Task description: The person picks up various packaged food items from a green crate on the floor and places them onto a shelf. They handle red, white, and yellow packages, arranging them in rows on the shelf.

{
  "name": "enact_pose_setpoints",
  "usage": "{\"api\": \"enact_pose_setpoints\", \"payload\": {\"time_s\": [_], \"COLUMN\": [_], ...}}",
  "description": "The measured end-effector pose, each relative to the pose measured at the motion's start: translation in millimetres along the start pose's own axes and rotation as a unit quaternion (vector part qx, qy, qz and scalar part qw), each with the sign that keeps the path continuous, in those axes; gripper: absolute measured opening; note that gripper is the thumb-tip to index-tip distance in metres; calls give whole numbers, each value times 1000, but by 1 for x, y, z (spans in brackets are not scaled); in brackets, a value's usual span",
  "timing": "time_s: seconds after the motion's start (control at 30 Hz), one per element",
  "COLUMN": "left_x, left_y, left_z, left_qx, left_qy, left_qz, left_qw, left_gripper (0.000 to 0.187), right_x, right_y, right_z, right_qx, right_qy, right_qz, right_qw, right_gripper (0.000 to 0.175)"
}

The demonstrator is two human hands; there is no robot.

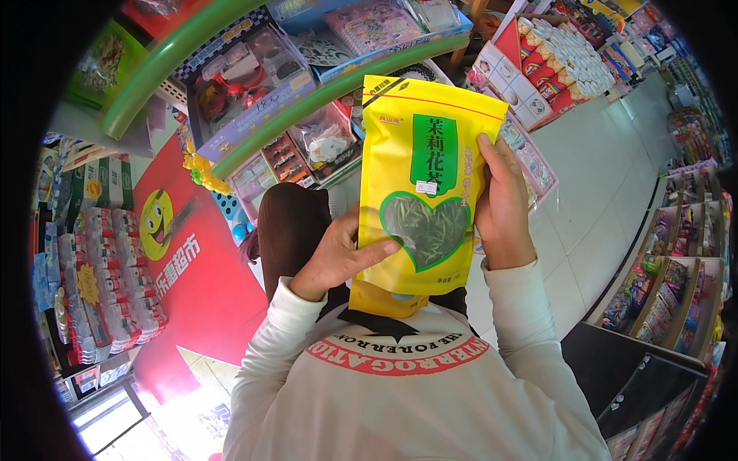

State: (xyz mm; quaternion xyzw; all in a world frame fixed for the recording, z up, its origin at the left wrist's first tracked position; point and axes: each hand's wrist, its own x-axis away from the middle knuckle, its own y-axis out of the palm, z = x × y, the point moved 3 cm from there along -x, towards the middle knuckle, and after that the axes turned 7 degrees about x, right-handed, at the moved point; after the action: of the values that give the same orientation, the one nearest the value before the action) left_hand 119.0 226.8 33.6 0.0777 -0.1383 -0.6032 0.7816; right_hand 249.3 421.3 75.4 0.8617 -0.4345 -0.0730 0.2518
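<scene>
Upright before my chest is a yellow pouch of jasmine tea (380, 173), with a green label panel, a small price sticker and a heart-shaped clear window showing dried leaves. My left hand (340, 256) grips its lower left side, thumb laid across the front near the window. At the right edge, my right hand (504, 201) holds the pouch, with the thumb high on the front and the other fingers behind it. The pouch's base folds outward just above my shirt (403, 397). Its back is hidden.
A green tube (323, 101) curves above display boxes of small toys (248, 86). Red-wrapped sweets with white tops (562, 63) stand at upper right. Tiered snack shelves (663, 282) rise on the right; stacked clear packs (109, 276) stand left, beside a red floor mat (202, 242).
</scene>
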Motion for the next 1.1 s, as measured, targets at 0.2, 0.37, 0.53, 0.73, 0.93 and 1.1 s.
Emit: {"api": "enact_pose_setpoints", "payload": {"time_s": [0.2, 0.37, 0.53, 0.73, 0.93, 1.1], "left_x": [-3, -8, -11, -9, -4, -9], "left_y": [-3, -12, -36, -103, -127, -134], "left_z": [2, 18, 26, -12, -36, -34], "left_qx": [-64, -227, -165, 150, 301, 350], "left_qy": [41, 165, 185, 106, 131, 138], "left_qz": [40, 56, 95, 167, 133, 73], "left_qw": [996, 958, 964, 969, 935, 924], "left_gripper": [33, 36, 35, 22, 19, 18], "right_x": [20, 32, 1, -92, -209, -280], "right_y": [-1, -8, -17, -15, 44, 88], "right_z": [-5, 11, -16, -128, -219, -257], "right_qx": [165, 171, 102, 71, 142, 136], "right_qy": [40, 141, 61, -261, -373, -366], "right_qz": [-144, -186, -144, -118, -125, -218], "right_qw": [975, 957, 982, 955, 908, 895], "right_gripper": [54, 73, 78, 73, 59, 60]}}
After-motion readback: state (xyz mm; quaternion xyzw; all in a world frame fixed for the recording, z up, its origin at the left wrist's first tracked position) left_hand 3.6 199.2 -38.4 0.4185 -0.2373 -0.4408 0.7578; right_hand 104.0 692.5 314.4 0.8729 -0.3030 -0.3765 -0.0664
